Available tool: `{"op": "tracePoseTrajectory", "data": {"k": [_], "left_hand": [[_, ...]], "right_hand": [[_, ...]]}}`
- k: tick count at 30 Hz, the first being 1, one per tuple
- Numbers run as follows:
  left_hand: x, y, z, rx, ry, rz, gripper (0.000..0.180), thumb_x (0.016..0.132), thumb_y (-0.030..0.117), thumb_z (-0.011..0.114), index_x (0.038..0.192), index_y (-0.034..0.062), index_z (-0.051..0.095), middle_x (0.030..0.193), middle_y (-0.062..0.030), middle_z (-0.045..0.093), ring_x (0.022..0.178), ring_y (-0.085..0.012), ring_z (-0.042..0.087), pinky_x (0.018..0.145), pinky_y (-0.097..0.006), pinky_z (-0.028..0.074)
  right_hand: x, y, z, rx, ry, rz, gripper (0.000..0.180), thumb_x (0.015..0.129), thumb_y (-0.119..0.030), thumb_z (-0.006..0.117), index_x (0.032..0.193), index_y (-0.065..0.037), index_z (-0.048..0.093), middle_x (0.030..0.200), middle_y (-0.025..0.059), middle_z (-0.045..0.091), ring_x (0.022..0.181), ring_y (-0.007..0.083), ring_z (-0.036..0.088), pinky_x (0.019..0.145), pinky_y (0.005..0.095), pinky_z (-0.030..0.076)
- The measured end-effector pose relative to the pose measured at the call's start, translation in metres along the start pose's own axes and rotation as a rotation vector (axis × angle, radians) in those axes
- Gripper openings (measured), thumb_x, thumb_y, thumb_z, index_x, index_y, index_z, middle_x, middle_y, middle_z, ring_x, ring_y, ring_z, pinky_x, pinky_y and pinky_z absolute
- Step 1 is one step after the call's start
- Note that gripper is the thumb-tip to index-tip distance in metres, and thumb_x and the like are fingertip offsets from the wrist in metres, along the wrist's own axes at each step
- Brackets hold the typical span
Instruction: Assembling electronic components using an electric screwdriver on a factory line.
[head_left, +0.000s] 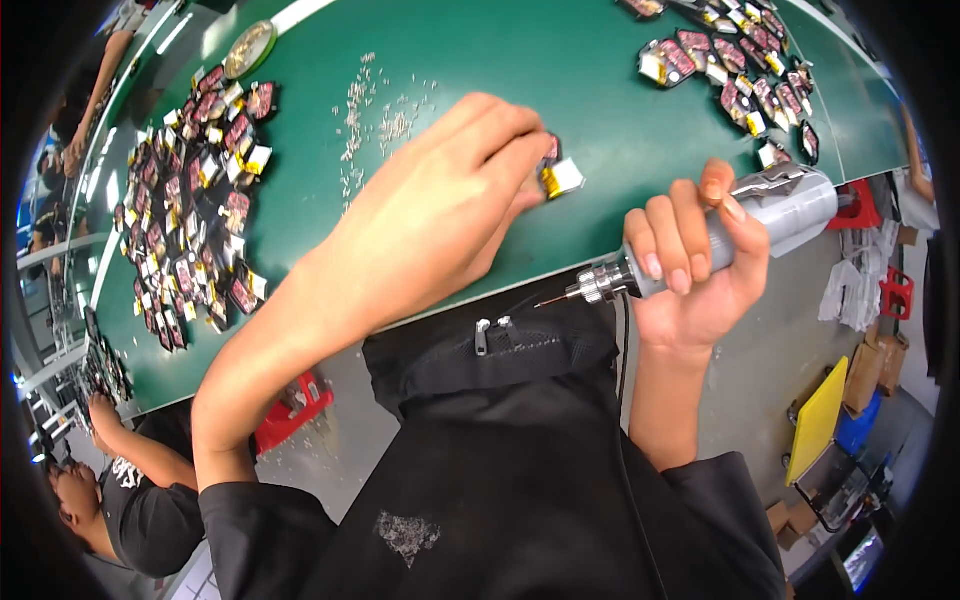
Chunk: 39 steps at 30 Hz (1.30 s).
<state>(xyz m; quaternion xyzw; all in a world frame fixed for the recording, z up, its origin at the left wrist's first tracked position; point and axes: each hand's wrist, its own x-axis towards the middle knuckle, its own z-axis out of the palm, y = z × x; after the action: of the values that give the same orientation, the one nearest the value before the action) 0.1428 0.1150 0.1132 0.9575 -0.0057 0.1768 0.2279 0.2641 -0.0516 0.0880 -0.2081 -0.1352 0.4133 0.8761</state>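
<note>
Right side: yellow panel [820,422] is standing beside a blue object [858,425]; cardboard boxes [864,375] are sitting nearby, white sheeting [848,290] is showing near a red stool [897,292]. Lower left: co-worker in dark shirt [155,525] is staying near a second red stool [298,412].

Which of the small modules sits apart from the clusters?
The module in the left hand, its white-and-yellow end showing. The others lie grouped, mainly in the left cluster and upper-right cluster on the green table.

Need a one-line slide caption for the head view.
Left hand holding a small yellow-taped electronic part, right hand gripping a grey electric screwdriver, tiny screws scattered on the green worktable.
</note>
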Motion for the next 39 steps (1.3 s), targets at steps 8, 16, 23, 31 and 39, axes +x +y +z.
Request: {"op": "tracePoseTrajectory", "data": {"k": [8,16,23,31,39], "left_hand": [[0.007,0.000,0.005,-0.045,0.039,-0.094,0.021,0.073,-0.002,0.067,0.094,-0.0014,0.060,0.093,-0.0106,0.061,0.087,-0.0308,0.058,0.074,-0.038,0.049],[-0.001,0.014,0.011,0.139,-0.006,-0.072,0.021,0.068,-0.003,0.068,0.087,-0.0024,0.059,0.089,-0.0094,0.060,0.080,-0.0277,0.058,0.069,-0.037,0.050],[-0.017,0.042,0.017,0.187,0.007,0.030,0.033,0.061,-0.002,0.064,0.093,-0.0099,0.058,0.098,-0.0184,0.059,0.088,-0.0291,0.060,0.057,-0.034,0.052],[-0.023,0.056,0.020,0.284,-0.090,-0.045,0.038,0.068,0.000,0.066,0.101,-0.0162,0.058,0.112,-0.0258,0.057,0.101,-0.0347,0.059,0.075,-0.037,0.055],[-0.026,0.052,0.029,0.378,-0.001,0.018,0.039,0.060,-0.003,0.061,0.095,-0.0172,0.062,0.110,-0.0271,0.060,0.102,-0.0355,0.060,0.080,-0.036,0.055]], "right_hand": [[-0.020,0.017,0.014,-0.046,-0.024,0.077,0.011,0.090,-0.015,0.042,0.092,-0.006,0.047,0.049,-0.0014,0.037,0.040,0.0101,0.038,0.048,0.0280,0.039],[-0.035,0.034,0.019,-0.078,0.064,0.112,0.011,0.090,-0.015,0.042,0.093,-0.006,0.047,0.050,0.0009,0.038,0.040,0.0131,0.040,0.047,0.0296,0.040],[-0.038,0.037,0.018,-0.148,0.175,0.110,0.010,0.090,-0.013,0.044,0.095,-0.006,0.047,0.051,0.0035,0.041,0.041,0.0156,0.042,0.045,0.0306,0.039],[0.006,-0.041,0.044,-0.298,-0.305,-0.007,0.016,0.093,-0.022,0.046,0.095,-0.005,0.045,0.051,-0.0005,0.041,0.040,0.0099,0.039,0.047,0.0277,0.038],[0.049,-0.039,0.037,-0.493,-0.380,-0.043,0.021,0.093,-0.022,0.043,0.098,-0.004,0.051,0.054,-0.0017,0.040,0.046,0.0089,0.040,0.056,0.0273,0.035]]}}
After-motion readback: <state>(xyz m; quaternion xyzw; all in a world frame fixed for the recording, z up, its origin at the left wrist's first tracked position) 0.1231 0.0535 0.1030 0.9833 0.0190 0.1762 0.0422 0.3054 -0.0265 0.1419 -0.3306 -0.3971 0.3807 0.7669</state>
